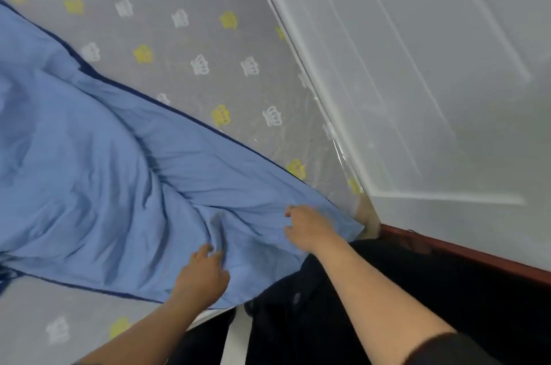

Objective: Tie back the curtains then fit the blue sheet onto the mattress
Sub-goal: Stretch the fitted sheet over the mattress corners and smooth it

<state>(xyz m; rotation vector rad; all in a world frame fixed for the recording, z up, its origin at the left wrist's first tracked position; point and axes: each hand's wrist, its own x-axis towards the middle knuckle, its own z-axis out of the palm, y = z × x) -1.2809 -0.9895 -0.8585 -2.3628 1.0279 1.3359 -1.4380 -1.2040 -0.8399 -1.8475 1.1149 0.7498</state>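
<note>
A light blue sheet (98,173) with a dark blue edge lies crumpled across a grey mattress (167,27) printed with white and yellow crowns and wrapped in clear plastic. My left hand (201,273) grips a fold of the sheet near the mattress's near edge. My right hand (308,226), with a ring on one finger, lies on the sheet close to its corner, its fingers curled into the cloth. That corner of the sheet reaches the mattress corner by the wall. No curtain is in view.
A white panelled wall (432,81) runs along the mattress's right side. A reddish wooden rail (465,254) lies below it at the right. My dark trousers (343,305) fill the lower middle, at the mattress edge.
</note>
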